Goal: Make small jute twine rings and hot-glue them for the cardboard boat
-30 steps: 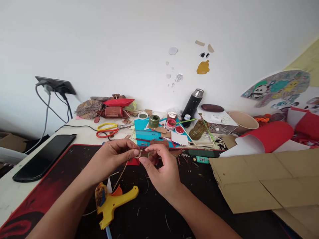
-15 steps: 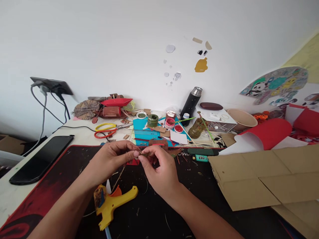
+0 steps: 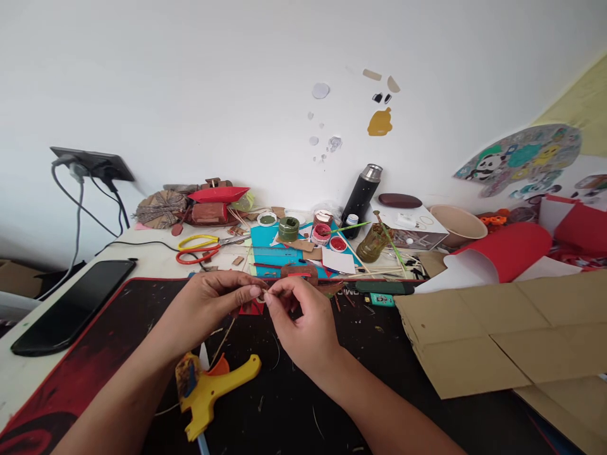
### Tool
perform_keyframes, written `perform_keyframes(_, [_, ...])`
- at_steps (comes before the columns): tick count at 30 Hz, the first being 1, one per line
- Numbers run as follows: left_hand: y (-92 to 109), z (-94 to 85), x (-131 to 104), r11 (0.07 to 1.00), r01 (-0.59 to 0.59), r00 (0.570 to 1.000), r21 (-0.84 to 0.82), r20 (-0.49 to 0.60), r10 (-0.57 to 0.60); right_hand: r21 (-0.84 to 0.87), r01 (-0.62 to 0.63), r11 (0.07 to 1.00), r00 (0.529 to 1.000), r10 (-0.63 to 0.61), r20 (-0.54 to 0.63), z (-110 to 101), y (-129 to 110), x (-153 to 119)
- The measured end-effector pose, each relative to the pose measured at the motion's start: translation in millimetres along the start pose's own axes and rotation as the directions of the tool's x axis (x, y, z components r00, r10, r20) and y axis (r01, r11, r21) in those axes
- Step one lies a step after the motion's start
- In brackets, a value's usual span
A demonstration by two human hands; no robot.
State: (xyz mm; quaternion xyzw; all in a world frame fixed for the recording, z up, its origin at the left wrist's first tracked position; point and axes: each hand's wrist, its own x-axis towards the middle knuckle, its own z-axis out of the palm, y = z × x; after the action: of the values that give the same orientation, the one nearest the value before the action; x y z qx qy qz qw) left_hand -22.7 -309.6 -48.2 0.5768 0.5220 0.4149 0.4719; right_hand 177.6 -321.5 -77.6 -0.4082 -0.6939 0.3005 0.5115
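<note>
Over the dark mat (image 3: 284, 392), my left hand (image 3: 213, 306) and my right hand (image 3: 303, 316) meet fingertip to fingertip. Both are closed in a pinch around something tiny, mostly covered by the fingers; its kind cannot be made out. A small red piece (image 3: 251, 308) lies just below the left fingertips. Nearer to me, beside my left forearm, rests a yellow hot glue gun (image 3: 215, 388) with an orange trigger and a blue stick at its end. A brown painted piece (image 3: 300, 275) with a red strip sits behind my hands.
Scissors (image 3: 199, 256), a green paint jar (image 3: 288, 229), a red paint jar (image 3: 322, 232) and a brush jar (image 3: 374, 243) stand behind. A black flask (image 3: 361, 196) leans by the wall. Cardboard (image 3: 474, 341) covers the right; a phone (image 3: 76, 306) lies left.
My hands stay pinched together in nearly the same place, with the fingertips shifted slightly. The whole view has moved a little, so things appear slightly further left.
</note>
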Motion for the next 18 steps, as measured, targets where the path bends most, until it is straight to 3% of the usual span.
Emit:
perform_keyframes(6, [-2.2,-0.5,-0.1,0.999,0.012,1.0,-0.053,0.008,-0.011,0.023,-0.032,0.999,0.999,0.032,-0.001,-0.9,-1.4,1.5])
perform_keyframes(18, [-2.1,0.2,-2.0,0.992,-0.042,0.999,-0.119,-0.025,0.039,0.047,0.03,0.998,0.999,-0.029,-0.021,-0.7,-1.7,1.7])
